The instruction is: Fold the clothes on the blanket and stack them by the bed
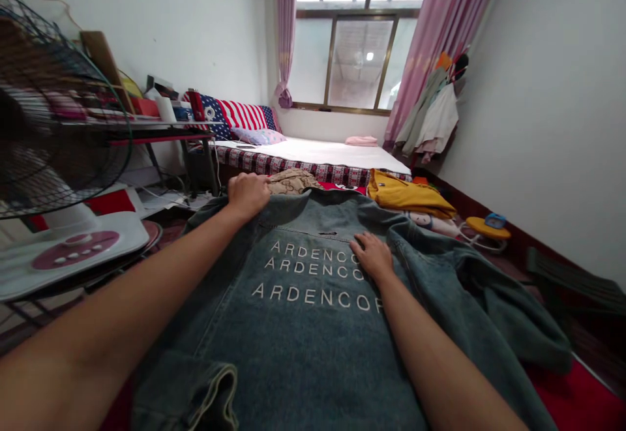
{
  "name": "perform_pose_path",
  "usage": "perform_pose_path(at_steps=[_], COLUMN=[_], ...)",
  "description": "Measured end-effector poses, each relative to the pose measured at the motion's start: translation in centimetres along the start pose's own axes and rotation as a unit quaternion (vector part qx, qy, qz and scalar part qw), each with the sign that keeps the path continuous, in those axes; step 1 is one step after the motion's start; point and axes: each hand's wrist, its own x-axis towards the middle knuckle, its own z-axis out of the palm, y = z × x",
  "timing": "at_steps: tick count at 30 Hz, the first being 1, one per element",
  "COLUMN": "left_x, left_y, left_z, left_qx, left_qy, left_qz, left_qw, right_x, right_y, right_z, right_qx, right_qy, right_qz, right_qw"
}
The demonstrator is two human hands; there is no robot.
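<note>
A blue denim jacket [303,326] lies spread back-side up in front of me, with white lettering across it. My left hand [248,193] is closed on the jacket's far left edge near the collar, fingers curled round the cloth. My right hand [372,253] rests flat on the back of the jacket beside the lettering, fingers stretched out. One sleeve [482,287] trails off to the right and a cuff [195,388] lies near me at the lower left.
A standing fan [59,111] and its white base [73,248] are close at the left. Beyond lie a tan garment [291,182], a yellow garment [405,195], a bed [323,156], a cluttered desk [156,128], and hanging clothes [433,115] by the window.
</note>
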Motion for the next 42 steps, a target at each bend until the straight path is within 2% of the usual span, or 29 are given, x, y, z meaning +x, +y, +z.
perform_pose_path(at_steps=[3,5,7,12,15,18,22,24,26,28,30,32,35,37,39,42], left_x=[2.5,2.2,0.3,-8.0,-10.5,-9.7,-7.1,-6.5,-6.4,-6.5,-6.4,-6.0,-5.1,-4.4,-3.9,-3.7], left_y=[-3.0,-3.4,-2.4,2.5,3.7,2.9,1.2,1.1,1.4,1.9,2.2,2.1,1.2,0.4,-0.3,-0.6], left_z=[-0.7,-0.6,-0.2,1.1,2.0,2.7,3.1,2.9,2.6,2.2,2.1,2.3,2.9,3.4,3.8,4.4], left_qx=[0.008,-0.03,-0.047,0.108,0.133,0.095,0.015,0.008,0.036,0.066,0.087,0.112,0.137,0.126,0.095,0.05], left_qy=[-0.172,-0.258,-0.3,-0.26,-0.236,-0.223,-0.256,-0.236,-0.159,-0.1,-0.123,-0.171,-0.209,-0.244,-0.278,-0.281], left_qz=[-0.066,-0.035,0.045,0.218,0.265,0.219,0.142,0.133,0.181,0.287,0.362,0.334,0.2,0.138,0.098,0.078], left_qw=[0.983,0.965,0.952,0.934,0.926,0.945,0.956,0.963,0.97,0.95,0.92,0.92,0.947,0.952,0.951,0.955], right_x=[0.0,0.0,-0.1,-0.1,-0.1,-0.1,-0.1,-0.1,-0.1,-0.1,-0.1,-0.1,-0.1,-0.1,0.0,0.0], right_y=[0.0,0.0,0.0,0.0,0.0,0.0,0.0,0.0,0.0,0.0,0.0,0.1,0.1,0.2,0.2,0.2], right_z=[0.1,0.0,0.0,-0.1,-0.1,-0.1,-0.2,-0.2,-0.2,-0.2,-0.2,-0.2,-0.1,-0.1,0.0,0.0], right_qx=[0.005,0.007,0.009,0.008,0.007,0.007,0.013,0.016,0.016,0.017,0.019,0.024,0.029,0.03,0.028,0.025], right_qy=[0.003,0.003,0.005,0.009,0.01,0.01,0.015,0.016,0.017,0.017,0.017,0.016,0.015,0.016,0.018,0.021], right_qz=[0.003,0.001,-0.001,-0.004,-0.008,-0.013,-0.008,-0.01,-0.013,-0.012,-0.008,-0.006,-0.005,-0.007,-0.007,-0.008], right_qw=[1.0,1.0,1.0,1.0,1.0,1.0,1.0,1.0,1.0,1.0,1.0,1.0,0.999,0.999,0.999,0.999])
